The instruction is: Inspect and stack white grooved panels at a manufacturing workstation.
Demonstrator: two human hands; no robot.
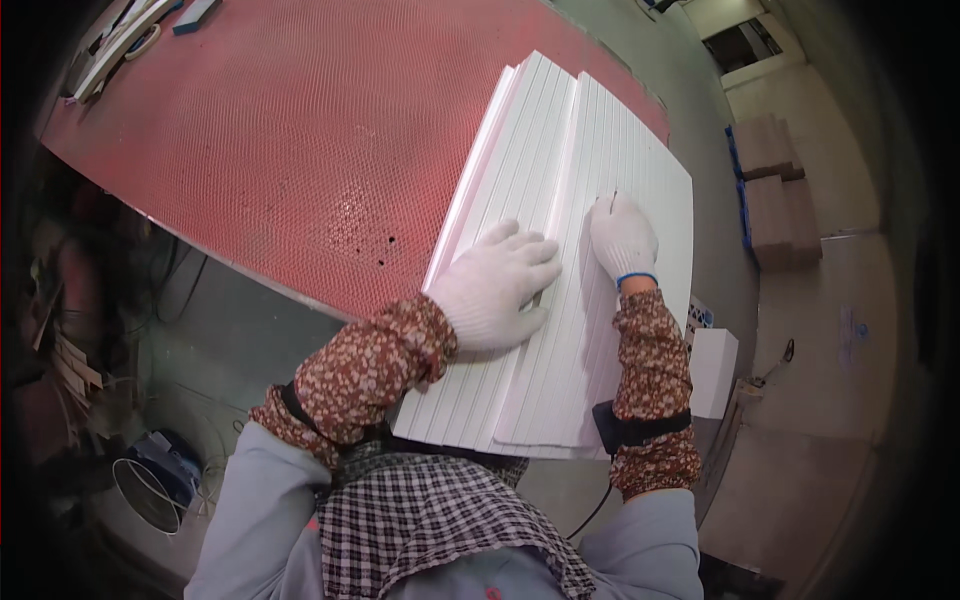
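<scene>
— Which parts can you not see well?
— The right hand is curled, so most of its fingertips are hidden. The thin dark thing in its pinch is too small to tell.
— And the left hand?
— It hides some of the white panels below. These cover part of the red table, which the upper edge cuts off.
</scene>
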